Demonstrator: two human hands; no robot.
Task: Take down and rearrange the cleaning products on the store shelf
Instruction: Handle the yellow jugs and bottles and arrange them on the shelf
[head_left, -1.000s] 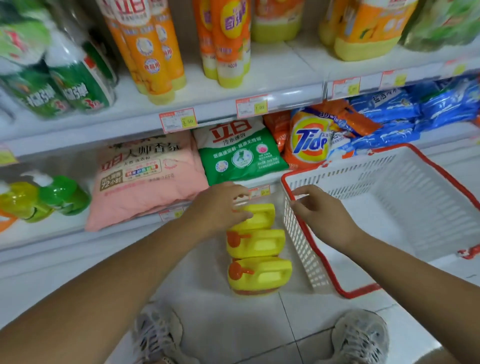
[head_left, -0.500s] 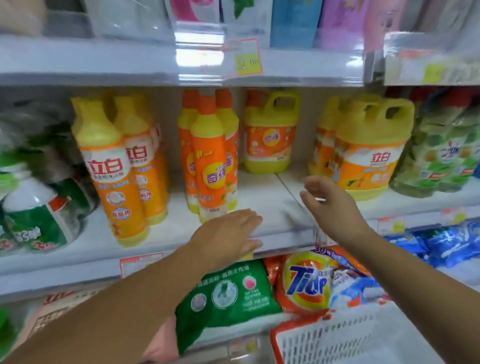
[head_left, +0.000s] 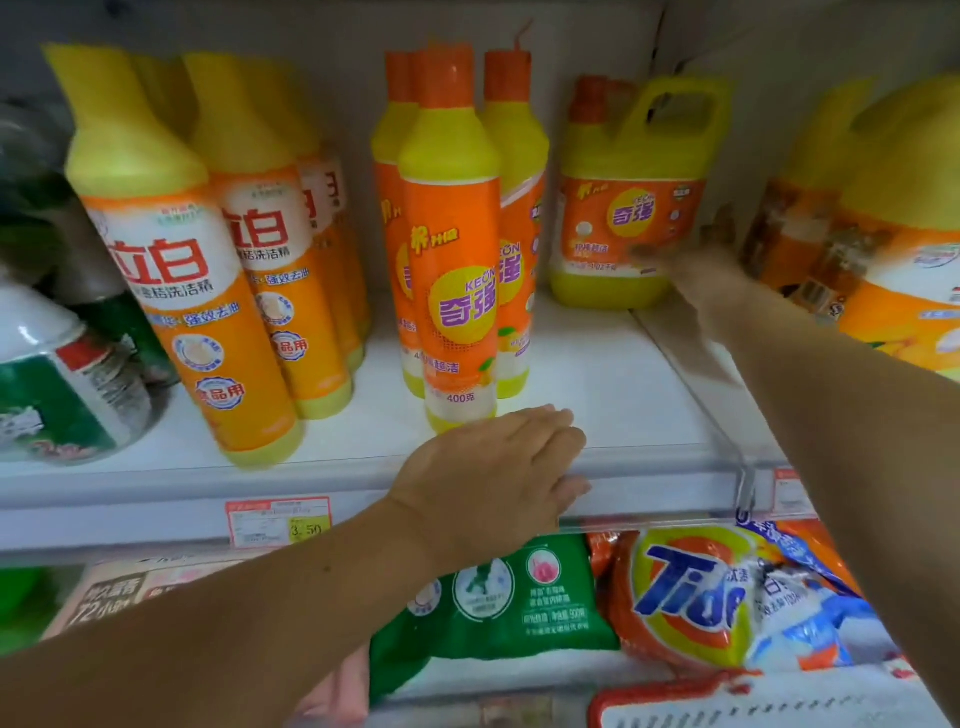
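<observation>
A yellow handled jug (head_left: 634, 197) with an orange label stands at the back of the white shelf (head_left: 613, 395). My right hand (head_left: 691, 270) reaches to its lower right side, blurred, fingers spread beside it. My left hand (head_left: 498, 473) rests flat on the shelf's front edge, fingers straight, holding nothing. Just behind it stand three tall orange and yellow bottles (head_left: 452, 234). More orange and white bottles (head_left: 192, 270) stand to the left.
Larger yellow jugs (head_left: 898, 244) fill the right section past a clear divider (head_left: 727, 447). Green bottles (head_left: 57, 379) are at far left. Below lie a green bag (head_left: 509, 597), a Tide bag (head_left: 691, 597) and a pink bag (head_left: 119, 587). A red-rimmed white basket (head_left: 675, 691) sits at the bottom right.
The view rose from the floor and basket to the middle shelf. Both hands lifted; my right hand went deeper toward the handled jug, my left settled on the shelf edge.
</observation>
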